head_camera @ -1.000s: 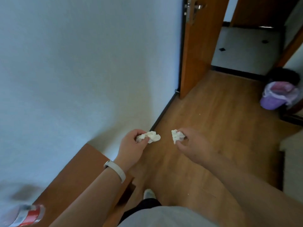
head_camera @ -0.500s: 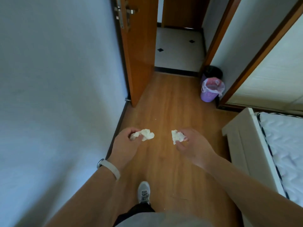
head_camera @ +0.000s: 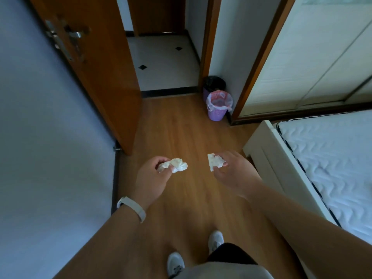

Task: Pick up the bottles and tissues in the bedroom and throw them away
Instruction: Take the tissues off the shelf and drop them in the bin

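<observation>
This is a bedroom in a home. A white quilted mattress (head_camera: 332, 158) on a cream bed frame (head_camera: 267, 158) stands at the right, near sliding wardrobe doors (head_camera: 302, 63). The wood-laminate floor (head_camera: 181, 133) runs to an open wooden door (head_camera: 104, 81) with a metal lever handle (head_camera: 75, 34), which gives onto a white-tiled hallway floor (head_camera: 167, 57). A purple wastebasket (head_camera: 216, 114) with a pink liner sits by the doorframe, just in front of a black-lined bin (head_camera: 214, 82).

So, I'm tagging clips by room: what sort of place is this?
Likely a home bedroom: a white quilted mattress, cream sliding wardrobe doors, and a lilac plastic waste bin.
</observation>
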Demonstrator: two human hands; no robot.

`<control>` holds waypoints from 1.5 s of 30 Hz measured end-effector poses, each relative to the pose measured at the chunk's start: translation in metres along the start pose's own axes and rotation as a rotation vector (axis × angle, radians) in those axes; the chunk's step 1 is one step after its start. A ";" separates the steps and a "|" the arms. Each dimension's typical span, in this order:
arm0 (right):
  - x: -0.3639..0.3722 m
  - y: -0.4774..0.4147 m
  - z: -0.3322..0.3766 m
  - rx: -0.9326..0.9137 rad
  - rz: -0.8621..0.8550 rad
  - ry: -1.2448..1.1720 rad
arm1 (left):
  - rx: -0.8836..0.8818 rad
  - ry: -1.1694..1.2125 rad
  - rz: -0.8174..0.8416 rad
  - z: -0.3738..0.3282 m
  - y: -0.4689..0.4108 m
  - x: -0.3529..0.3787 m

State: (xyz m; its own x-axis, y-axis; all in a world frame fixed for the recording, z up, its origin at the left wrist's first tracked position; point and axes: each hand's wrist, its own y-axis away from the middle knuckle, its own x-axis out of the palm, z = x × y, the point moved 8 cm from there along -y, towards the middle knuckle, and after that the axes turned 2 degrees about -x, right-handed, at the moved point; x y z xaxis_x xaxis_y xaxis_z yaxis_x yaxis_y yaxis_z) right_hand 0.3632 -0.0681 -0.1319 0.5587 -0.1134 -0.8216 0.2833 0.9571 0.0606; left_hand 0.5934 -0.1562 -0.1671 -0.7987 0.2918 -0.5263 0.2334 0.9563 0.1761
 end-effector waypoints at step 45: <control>-0.129 -0.585 -0.191 0.262 -0.016 -0.066 | 0.041 -0.057 0.163 -0.221 -0.621 0.153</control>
State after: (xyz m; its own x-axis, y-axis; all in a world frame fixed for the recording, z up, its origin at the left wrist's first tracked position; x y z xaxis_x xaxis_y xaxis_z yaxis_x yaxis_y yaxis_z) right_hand -0.0233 -0.5620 -0.1697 0.5994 -0.1535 -0.7856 0.4799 0.8544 0.1993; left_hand 0.2035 -0.7091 -0.1736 -0.7159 0.4420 -0.5405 0.3802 0.8961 0.2292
